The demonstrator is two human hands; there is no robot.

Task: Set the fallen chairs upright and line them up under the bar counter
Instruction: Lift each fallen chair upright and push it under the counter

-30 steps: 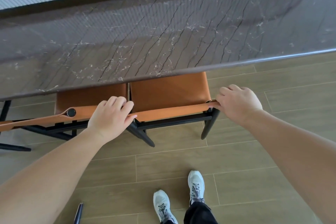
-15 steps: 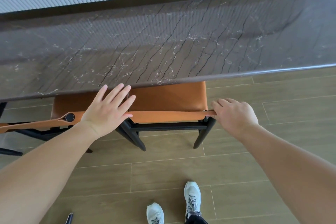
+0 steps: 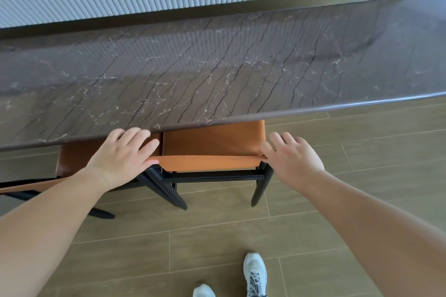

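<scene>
Bar counter (image 3: 217, 75): dark veined stone slab spans the whole frame, near edge runs left to right, ribbed pale wall behind it. Wood-plank floor (image 3: 241, 236) below.

Right chair (image 3: 212, 149): upright, tan leather seat, black frame, seat mostly tucked under the counter edge. Its backrest strap faces the person, rear legs on the floor, clear of the slab.

Left chair (image 3: 72, 159): also upright, same build, seat partly under the counter, just beside the right chair; the two seats nearly touch. Its strap angles off toward the left frame edge, so it looks slightly skewed to its neighbour; judgement only, wide lens distorts.

Left hand (image 3: 123, 159): fingers straight and spread, palm resting over the left end of the right chair's backrest, at the gap between the chairs. Not gripping.

Right hand (image 3: 293, 159): fingers extended and relaxed, lying at the right end of the same backrest, thumb side touching the strap corner. Not gripping either.

Shoes (image 3: 254, 275) at bottom, person stands square behind the right chair.

Step, as I read it: push-in of the right chair is at or near done; both hands flat, no hold. No fallen chair in view.

Next: check line-up. Left chair probably needs a small twist to square it with the counter edge and match depth. Needs a hold on its back, short push, watch frame legs don't clash where the two chairs meet.
</scene>
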